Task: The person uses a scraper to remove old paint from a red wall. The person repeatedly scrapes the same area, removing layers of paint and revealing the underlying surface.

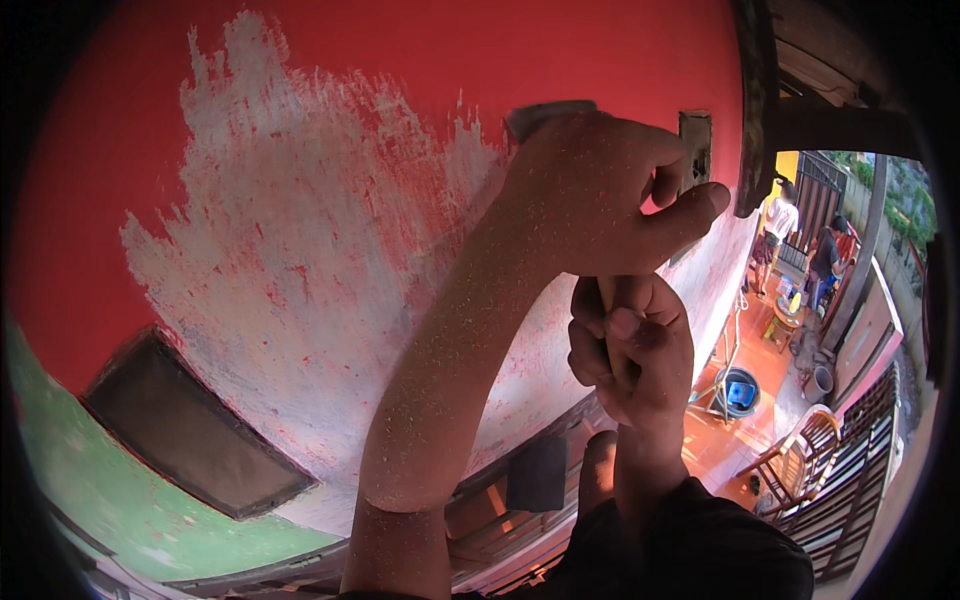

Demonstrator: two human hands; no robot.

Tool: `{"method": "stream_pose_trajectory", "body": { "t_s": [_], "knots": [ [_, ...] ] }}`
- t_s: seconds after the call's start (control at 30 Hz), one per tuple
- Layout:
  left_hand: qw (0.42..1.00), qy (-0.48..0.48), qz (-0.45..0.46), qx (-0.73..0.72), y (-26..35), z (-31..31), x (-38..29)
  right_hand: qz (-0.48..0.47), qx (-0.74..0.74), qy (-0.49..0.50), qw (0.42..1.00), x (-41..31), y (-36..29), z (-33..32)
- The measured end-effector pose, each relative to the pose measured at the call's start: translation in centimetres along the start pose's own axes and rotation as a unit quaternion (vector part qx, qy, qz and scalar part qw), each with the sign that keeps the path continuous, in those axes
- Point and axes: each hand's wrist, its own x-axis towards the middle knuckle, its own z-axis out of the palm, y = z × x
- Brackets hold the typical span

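Observation:
Before me is a wall with red paint [480,45] above and a large, rough whitish patch [300,225] with red traces. My left hand [600,191] is raised against it, fingers curled, over the upper part of what looks like a wide scraper. The scraper's dark edge [551,114] shows past the back of that hand. Just below, my right hand [637,345] is closed around the handle, which runs up behind the left hand. The left palm and most of its fingers are hidden. Fine dust or flakes cover my left forearm.
A dark framed panel [202,427] is set in the wall at lower left, a narrow recess [696,146] at right. Beyond lie a basin [739,391], a wooden chair [802,457], a small table [787,311] and a bucket [817,384]. Two people [780,217] are farther back.

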Motion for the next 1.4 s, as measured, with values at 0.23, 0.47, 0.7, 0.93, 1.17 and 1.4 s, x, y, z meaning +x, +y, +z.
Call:
{"method": "stream_pose_trajectory", "body": {
  "t_s": [0.23,0.47,0.7,0.93,1.17,1.4],
  "knots": [
    [0.996,-0.005,0.054,0.066,-0.8,0.7,-1.3,0.026,-0.007,-0.019,0.999,-0.3,0.2,-0.3],
    [0.995,-0.058,0.059,0.052,-0.7,0.5,-0.9,-0.011,-0.021,-0.080,0.997,0.5,0.0,-0.4],
    [0.994,-0.074,0.060,0.052,-0.9,1.1,-1.9,-0.024,-0.043,-0.099,0.994,-0.2,0.7,0.1],
    [0.995,-0.027,0.021,0.093,0.0,0.4,2.5,-0.017,0.022,-0.117,0.993,2.5,-0.5,-2.0],
    [0.985,-0.120,-0.012,-0.127,3.6,10.6,-23.0,0.197,-0.221,-0.140,0.945,-20.2,5.9,-13.0],
    [0.824,0.059,-0.492,-0.276,15.6,15.0,-41.9,0.363,-0.308,-0.063,0.877,-34.1,7.4,-17.4]
  ]
}}
